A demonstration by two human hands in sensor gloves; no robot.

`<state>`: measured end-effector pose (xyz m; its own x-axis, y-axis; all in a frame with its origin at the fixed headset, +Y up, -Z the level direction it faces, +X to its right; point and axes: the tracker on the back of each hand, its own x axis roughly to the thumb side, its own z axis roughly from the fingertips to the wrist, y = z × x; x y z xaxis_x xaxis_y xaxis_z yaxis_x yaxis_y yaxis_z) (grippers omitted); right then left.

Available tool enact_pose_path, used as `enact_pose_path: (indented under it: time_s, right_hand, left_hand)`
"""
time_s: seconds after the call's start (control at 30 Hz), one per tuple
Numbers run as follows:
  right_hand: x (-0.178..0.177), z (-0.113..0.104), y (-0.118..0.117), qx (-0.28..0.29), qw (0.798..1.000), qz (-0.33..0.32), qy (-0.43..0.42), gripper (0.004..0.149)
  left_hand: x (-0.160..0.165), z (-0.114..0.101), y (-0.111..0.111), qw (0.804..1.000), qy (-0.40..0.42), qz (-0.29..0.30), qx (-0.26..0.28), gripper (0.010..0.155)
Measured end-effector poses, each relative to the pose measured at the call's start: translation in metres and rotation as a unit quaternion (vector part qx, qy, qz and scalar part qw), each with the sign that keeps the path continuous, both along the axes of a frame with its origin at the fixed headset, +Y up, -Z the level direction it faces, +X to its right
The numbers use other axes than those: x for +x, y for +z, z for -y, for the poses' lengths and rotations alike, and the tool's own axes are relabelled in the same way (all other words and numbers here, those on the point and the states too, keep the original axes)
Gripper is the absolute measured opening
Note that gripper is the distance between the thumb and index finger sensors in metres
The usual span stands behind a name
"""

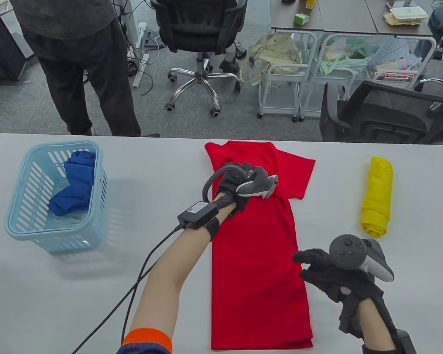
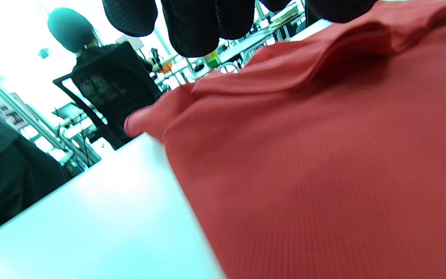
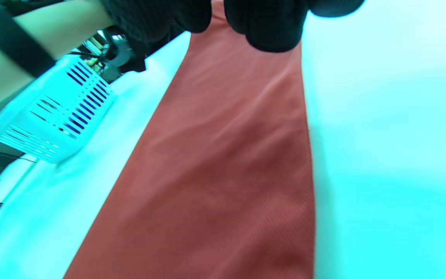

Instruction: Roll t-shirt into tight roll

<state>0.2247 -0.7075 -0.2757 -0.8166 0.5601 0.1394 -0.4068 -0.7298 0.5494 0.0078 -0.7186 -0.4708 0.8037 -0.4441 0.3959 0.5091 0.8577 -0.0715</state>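
Note:
A red t-shirt (image 1: 258, 265) lies on the white table, folded lengthwise into a long strip, with one sleeve sticking out to the right at the far end. My left hand (image 1: 243, 177) rests on the shirt's upper part near the sleeve. In the left wrist view its fingertips (image 2: 196, 31) hang just above the folded red cloth (image 2: 323, 155) and grip nothing. My right hand (image 1: 313, 265) hovers at the strip's right edge, fingers loosely spread and empty. The right wrist view shows its fingertips (image 3: 265, 27) over the strip (image 3: 223, 174).
A light blue basket (image 1: 18, 221) with a blue garment (image 1: 75, 184) stands at the table's left and also shows in the right wrist view (image 3: 52, 120). A rolled yellow shirt (image 1: 377, 195) lies at the right. Chairs and a standing person are beyond the far edge.

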Motion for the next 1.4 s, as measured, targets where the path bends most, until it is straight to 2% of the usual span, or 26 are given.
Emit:
enact_pose_path:
  time_s: [0.17, 0.23, 0.33, 0.43, 0.6, 0.7, 0.77, 0.87, 0.93, 1.0, 1.1, 1.17, 1.27, 1.4]
  right_hand:
    - [-0.035, 0.026, -0.029, -0.014, 0.998, -0.002, 0.063, 0.063]
    - [-0.046, 0.037, -0.036, -0.013, 0.995, -0.001, 0.099, 0.069]
    - [-0.058, 0.050, -0.031, -0.008, 0.987, -0.015, 0.161, 0.072]
    - [-0.070, 0.059, -0.014, -0.013, 0.976, -0.065, 0.207, 0.071]
    - [-0.104, 0.046, 0.014, 0.024, 0.967, -0.124, 0.224, 0.068]
    - [-0.117, 0.037, 0.017, 0.050, 0.958, -0.146, 0.241, 0.066]
    - [-0.117, 0.030, 0.004, 0.041, 0.966, -0.141, 0.215, 0.064]
    - [-0.112, 0.019, -0.023, 0.047, 0.979, -0.087, 0.177, 0.067]
    - [-0.113, 0.012, -0.043, 0.054, 0.976, -0.072, 0.197, 0.071]
    - [-0.120, 0.004, -0.073, 0.059, 0.972, -0.052, 0.222, 0.077]
    - [-0.128, 0.001, -0.104, 0.052, 0.969, -0.041, 0.238, 0.083]
    - [-0.134, 0.006, -0.125, 0.036, 0.970, -0.037, 0.237, 0.086]
    - [-0.149, 0.024, -0.153, 0.002, 0.969, -0.035, 0.243, 0.090]
    - [-0.160, 0.052, -0.168, -0.011, 0.960, -0.024, 0.279, 0.094]
  left_hand:
    - [-0.039, 0.023, 0.051, 0.997, -0.007, 0.058, -0.055, 0.071]
    - [-0.053, 0.039, 0.079, 0.991, 0.009, 0.074, -0.113, 0.076]
    - [-0.071, 0.066, 0.110, 0.980, -0.005, 0.044, -0.196, 0.081]
    - [-0.092, 0.072, 0.131, 0.984, 0.011, 0.044, -0.173, 0.080]
    - [-0.119, 0.067, 0.168, 0.984, -0.007, 0.051, -0.170, 0.080]
    - [-0.132, 0.068, 0.184, 0.981, 0.015, 0.039, -0.192, 0.081]
    - [-0.136, 0.069, 0.191, 0.977, 0.035, 0.030, -0.209, 0.081]
    - [-0.140, 0.070, 0.196, 0.976, 0.052, 0.019, -0.213, 0.081]
    - [-0.141, 0.072, 0.198, 0.974, 0.063, 0.010, -0.217, 0.081]
    - [-0.142, 0.072, 0.202, 0.973, 0.066, 0.004, -0.223, 0.081]
    - [-0.144, 0.073, 0.207, 0.971, 0.067, -0.001, -0.229, 0.082]
    - [-0.146, 0.075, 0.209, 0.968, 0.074, -0.006, -0.239, 0.082]
    - [-0.150, 0.077, 0.209, 0.964, 0.104, -0.013, -0.243, 0.082]
    - [-0.152, 0.076, 0.208, 0.961, 0.120, -0.015, -0.248, 0.082]
